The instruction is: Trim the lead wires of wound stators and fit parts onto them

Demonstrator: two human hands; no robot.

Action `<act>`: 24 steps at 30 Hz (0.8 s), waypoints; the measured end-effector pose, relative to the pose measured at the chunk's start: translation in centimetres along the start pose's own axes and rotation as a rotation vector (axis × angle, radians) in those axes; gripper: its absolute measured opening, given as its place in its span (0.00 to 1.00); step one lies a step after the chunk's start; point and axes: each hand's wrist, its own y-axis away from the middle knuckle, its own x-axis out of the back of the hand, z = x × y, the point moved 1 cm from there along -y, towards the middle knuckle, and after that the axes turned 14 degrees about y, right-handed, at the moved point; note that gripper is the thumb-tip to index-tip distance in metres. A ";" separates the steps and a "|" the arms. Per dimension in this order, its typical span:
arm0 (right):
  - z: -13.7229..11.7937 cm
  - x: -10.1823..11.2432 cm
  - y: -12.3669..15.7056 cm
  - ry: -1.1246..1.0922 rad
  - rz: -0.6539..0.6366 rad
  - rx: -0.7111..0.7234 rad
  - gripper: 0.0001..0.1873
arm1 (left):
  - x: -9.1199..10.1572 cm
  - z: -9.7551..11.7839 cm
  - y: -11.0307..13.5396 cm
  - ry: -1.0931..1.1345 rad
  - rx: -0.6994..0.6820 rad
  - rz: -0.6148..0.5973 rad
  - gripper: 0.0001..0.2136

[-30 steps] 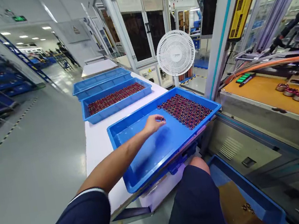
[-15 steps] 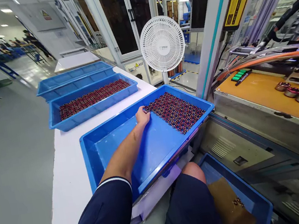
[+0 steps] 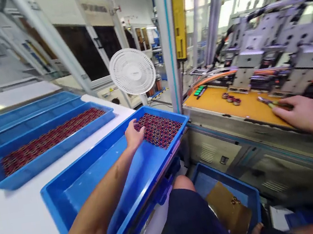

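Note:
My left hand reaches into the near blue tray and rests at the edge of a patch of small dark red and purple coil parts; its fingers curl over them, and I cannot see whether they grip any. My right hand lies on the orange machine table at the right, fingers closed around a thin yellow-green tool. Three round coil parts stand on that table, to the left of my right hand.
A second blue tray filled with coils and an empty-looking blue tray sit further back on the white table. A white fan stands behind. A blue bin with cardboard lies on the floor by my knee. Machinery rises behind the orange table.
The view has swung right. My left hand stays at the coils' edge in the near tray. My right hand has come into view on the orange table, holding a tool.

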 end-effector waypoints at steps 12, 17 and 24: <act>0.3 -0.2 1.3 -0.154 -0.099 -0.073 0.16 | -17.7 24.4 7.9 0.025 -0.566 -0.600 0.12; 0.7 -0.8 1.0 -0.128 -0.087 -0.063 0.16 | -20.4 26.6 7.8 0.045 -0.448 -0.663 0.14; 0.8 -0.5 1.4 -0.308 -0.006 -0.055 0.15 | -18.1 28.2 9.0 0.146 -0.339 -0.708 0.14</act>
